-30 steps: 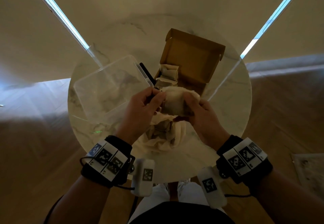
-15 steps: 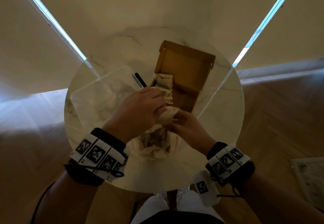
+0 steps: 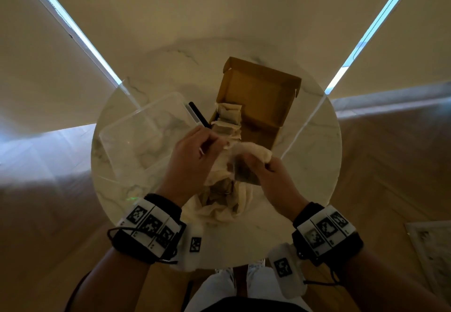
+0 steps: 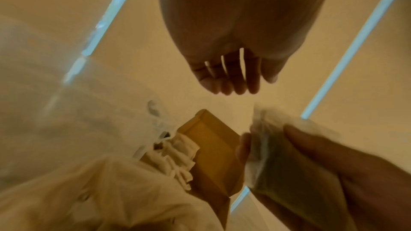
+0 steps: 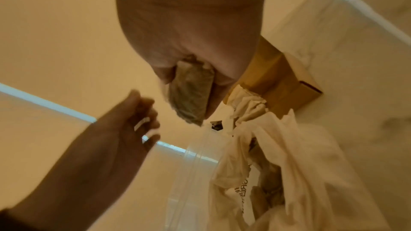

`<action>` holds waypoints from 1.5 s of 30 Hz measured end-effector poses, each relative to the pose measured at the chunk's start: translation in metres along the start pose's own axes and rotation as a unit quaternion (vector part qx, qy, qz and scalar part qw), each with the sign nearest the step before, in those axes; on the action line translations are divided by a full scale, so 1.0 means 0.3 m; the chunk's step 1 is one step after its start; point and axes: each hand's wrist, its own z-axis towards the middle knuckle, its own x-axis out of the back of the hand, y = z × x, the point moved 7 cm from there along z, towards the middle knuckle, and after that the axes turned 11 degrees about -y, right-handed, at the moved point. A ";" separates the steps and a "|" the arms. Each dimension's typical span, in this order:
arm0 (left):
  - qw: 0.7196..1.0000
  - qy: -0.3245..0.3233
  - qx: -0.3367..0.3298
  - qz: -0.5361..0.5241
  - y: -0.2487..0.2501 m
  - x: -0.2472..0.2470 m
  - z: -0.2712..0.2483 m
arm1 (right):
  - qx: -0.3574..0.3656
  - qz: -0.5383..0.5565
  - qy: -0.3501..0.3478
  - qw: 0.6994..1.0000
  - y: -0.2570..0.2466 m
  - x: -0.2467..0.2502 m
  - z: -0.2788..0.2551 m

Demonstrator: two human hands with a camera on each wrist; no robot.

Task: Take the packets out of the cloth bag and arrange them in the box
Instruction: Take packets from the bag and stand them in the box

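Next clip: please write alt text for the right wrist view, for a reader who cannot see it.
The right hand grips a greenish translucent packet above a crumpled cream cloth bag. The left hand hovers open beside it, and a brown cardboard box sits behind on the pale marble table.

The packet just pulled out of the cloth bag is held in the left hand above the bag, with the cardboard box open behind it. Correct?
Not quite. The right hand grips the packet, as the right wrist view shows; the left hand holds nothing there. The rest stands: it is above the cloth bag, with the cardboard box open behind.
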 end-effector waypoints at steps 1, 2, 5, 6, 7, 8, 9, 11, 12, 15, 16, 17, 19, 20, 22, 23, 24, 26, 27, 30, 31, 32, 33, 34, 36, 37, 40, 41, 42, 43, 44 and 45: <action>0.998 0.012 0.053 -0.014 -0.056 0.002 -0.013 | -0.005 0.001 0.036 0.999 0.019 0.025 0.000; 0.995 0.015 0.101 -0.018 -0.110 -0.001 -0.028 | -0.014 0.013 0.074 0.997 0.040 0.051 -0.002; 0.985 -0.054 0.159 0.034 -0.206 -0.062 -0.063 | -0.041 0.074 0.141 0.986 0.101 0.116 -0.011; 0.980 -0.098 0.159 0.064 -0.213 -0.100 -0.071 | -0.053 0.101 0.150 0.982 0.120 0.129 -0.014; 0.972 -0.142 0.155 0.102 -0.211 -0.141 -0.078 | -0.062 0.122 0.156 0.978 0.139 0.138 -0.015; 0.963 -0.178 0.149 0.138 -0.211 -0.186 -0.084 | -0.072 0.137 0.156 0.976 0.153 0.140 -0.016; 0.955 -0.199 0.139 0.172 -0.207 -0.225 -0.090 | -0.082 0.147 0.153 0.974 0.167 0.138 -0.016; 0.945 -0.207 0.129 0.217 -0.213 -0.302 -0.094 | -0.104 0.159 0.149 0.970 0.190 0.130 -0.023; 0.947 -0.197 0.137 0.215 -0.220 -0.333 -0.093 | -0.113 0.159 0.148 0.969 0.195 0.125 -0.029; 0.954 -0.167 0.195 0.154 -0.250 -0.394 -0.078 | -0.150 0.145 0.161 0.965 0.221 0.122 -0.027; 0.955 -0.163 0.214 0.130 -0.256 -0.408 -0.073 | -0.173 0.141 0.176 0.959 0.235 0.123 -0.026; 0.956 -0.154 0.225 0.113 -0.255 -0.413 -0.070 | -0.197 0.144 0.193 0.950 0.250 0.126 -0.028; 0.959 -0.127 0.235 0.099 -0.252 -0.413 -0.067 | -0.209 0.146 0.189 0.948 0.256 0.117 -0.030; 0.960 -0.116 0.237 0.092 -0.256 -0.412 -0.069 | -0.200 0.136 0.175 0.954 0.255 0.110 -0.029; 0.965 -0.102 0.229 0.076 -0.265 -0.402 -0.071 | -0.191 0.126 0.157 0.961 0.251 0.101 -0.036; 0.970 -0.097 0.215 0.063 -0.264 -0.392 -0.073 | -0.189 0.131 0.158 0.960 0.251 0.102 -0.039; 0.975 -0.088 0.195 0.051 -0.259 -0.377 -0.078 | -0.186 0.137 0.164 0.959 0.249 0.106 -0.041; 0.984 -0.071 0.162 0.035 -0.235 -0.325 -0.096 | -0.184 0.146 0.166 0.958 0.241 0.111 -0.039; 0.986 -0.056 0.156 0.006 -0.224 -0.291 -0.110 | -0.179 0.147 0.157 0.960 0.231 0.108 -0.035; 0.951 0.023 0.177 -0.253 -0.192 -0.177 -0.145 | -0.171 0.157 0.124 0.965 0.207 0.081 -0.034; 0.934 0.044 0.163 -0.315 -0.169 -0.140 -0.143 | -0.176 0.175 0.109 0.963 0.204 0.066 -0.032; 0.930 0.053 0.133 -0.338 -0.137 -0.105 -0.133 | -0.190 0.195 0.093 0.958 0.207 0.048 -0.031; 0.941 0.048 0.098 -0.321 -0.098 -0.076 -0.117 | -0.205 0.219 0.073 0.951 0.212 0.028 -0.029; 0.959 0.033 0.057 -0.275 -0.059 -0.056 -0.099 | -0.222 0.247 0.051 0.942 0.216 0.007 -0.029; 0.995 0.003 -0.037 -0.093 0.022 -0.038 -0.074 | -0.251 0.296 0.015 0.922 0.222 -0.024 -0.029; 0.995 -0.008 -0.102 0.012 0.058 -0.044 -0.072 | -0.257 0.315 -0.004 0.914 0.220 -0.036 -0.027; 0.941 -0.083 -0.245 0.219 0.067 -0.141 -0.122 | -0.250 0.337 -0.030 0.907 0.192 -0.051 -0.030; 0.933 -0.102 -0.252 0.237 0.045 -0.167 -0.145 | -0.242 0.335 -0.033 0.910 0.184 -0.050 -0.031; 0.931 -0.112 -0.253 0.239 0.024 -0.182 -0.165 | -0.236 0.334 -0.035 0.912 0.177 -0.050 -0.035; 0.932 -0.117 -0.252 0.231 0.012 -0.189 -0.183 | -0.232 0.329 -0.046 0.914 0.178 -0.051 -0.038; 0.934 -0.122 -0.254 0.218 0.008 -0.191 -0.196 | -0.231 0.330 -0.053 0.914 0.180 -0.052 -0.042; 0.935 -0.128 -0.259 0.203 0.010 -0.194 -0.207 | -0.229 0.336 -0.057 0.912 0.182 -0.051 -0.050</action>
